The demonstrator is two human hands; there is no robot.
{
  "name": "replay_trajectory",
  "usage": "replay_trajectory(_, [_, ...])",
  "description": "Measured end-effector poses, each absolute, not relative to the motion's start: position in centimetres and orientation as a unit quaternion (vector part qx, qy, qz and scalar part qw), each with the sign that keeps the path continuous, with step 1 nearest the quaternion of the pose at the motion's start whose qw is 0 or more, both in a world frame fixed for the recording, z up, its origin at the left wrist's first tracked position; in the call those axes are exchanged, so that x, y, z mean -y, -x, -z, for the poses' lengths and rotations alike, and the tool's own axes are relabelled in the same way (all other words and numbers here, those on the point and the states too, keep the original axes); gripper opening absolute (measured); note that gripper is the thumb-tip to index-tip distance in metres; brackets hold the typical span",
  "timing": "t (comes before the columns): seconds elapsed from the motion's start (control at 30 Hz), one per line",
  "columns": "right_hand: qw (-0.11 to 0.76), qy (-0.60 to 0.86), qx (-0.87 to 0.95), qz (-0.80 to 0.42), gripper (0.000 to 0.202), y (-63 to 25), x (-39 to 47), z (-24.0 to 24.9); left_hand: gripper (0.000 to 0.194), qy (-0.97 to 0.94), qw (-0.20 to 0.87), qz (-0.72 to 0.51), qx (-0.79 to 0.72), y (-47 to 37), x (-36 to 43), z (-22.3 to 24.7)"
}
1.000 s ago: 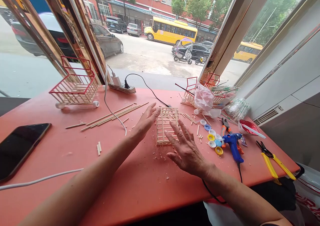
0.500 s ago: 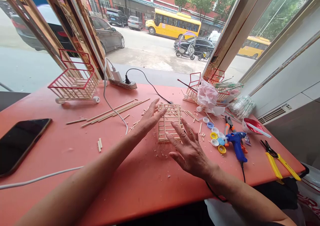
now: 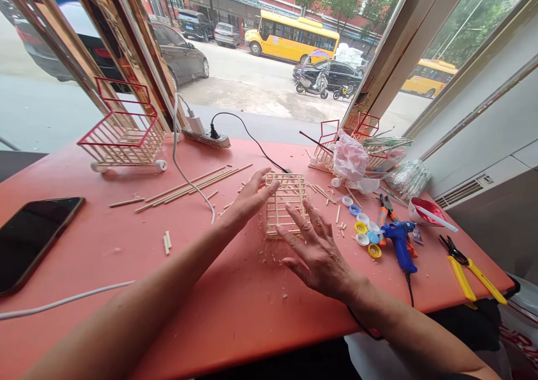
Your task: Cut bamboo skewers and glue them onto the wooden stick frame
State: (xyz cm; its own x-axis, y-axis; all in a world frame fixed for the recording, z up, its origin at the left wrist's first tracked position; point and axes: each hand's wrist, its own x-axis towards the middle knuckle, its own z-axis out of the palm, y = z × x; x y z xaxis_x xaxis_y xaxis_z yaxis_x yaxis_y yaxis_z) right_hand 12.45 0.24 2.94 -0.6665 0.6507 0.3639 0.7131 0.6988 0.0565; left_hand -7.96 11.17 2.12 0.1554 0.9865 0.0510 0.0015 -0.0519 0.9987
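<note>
A small frame of thin wooden sticks (image 3: 286, 204), built like a basket, stands on the pink-red table (image 3: 235, 301). My left hand (image 3: 254, 194) reaches to its left side with fingers stretched out; the fingertips lie by the upper left edge. On the right, my right hand (image 3: 317, 245) is spread over the near right corner, fingers apart. Whether the fingertips touch the sticks I cannot tell. Neither hand grips anything. Crumbs of wood are scattered around the frame, and the right hand hides part of its near right side.
At right lie a blue glue gun (image 3: 401, 242), yellow-handled pliers (image 3: 466, 262), orange-handled pliers (image 3: 386, 209) and bottle caps (image 3: 361, 227). Loose sticks (image 3: 193, 186), a phone (image 3: 37, 240) and a red-rimmed stick cart (image 3: 126, 139) are at left. A power strip (image 3: 205, 138) stands behind.
Both hands stay almost where they were, with only a slight shift of the right fingers to the left. The view has tilted a little; the objects lie as before.
</note>
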Motion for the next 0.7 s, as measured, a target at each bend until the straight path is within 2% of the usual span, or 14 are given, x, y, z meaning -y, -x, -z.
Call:
replay_trajectory(0.13, [0.165,0.369,0.909,0.099,0.049,-12.38,-0.25,-2.91,0.059,-0.562,0.528,-0.484,-0.414,7.97,-11.19,-2.13])
replay_trajectory(0.4, [0.162,0.368,0.910,0.101,0.050,-12.35,-0.26,-2.83,0.051,-0.573,0.534,-0.486,-0.387,7.91,-11.18,-2.36])
replay_trajectory(0.7, [0.159,0.370,0.911,0.089,0.062,-12.39,-0.27,-2.86,0.054,-0.555,0.548,-0.492,-0.388,8.05,-11.25,-2.37])
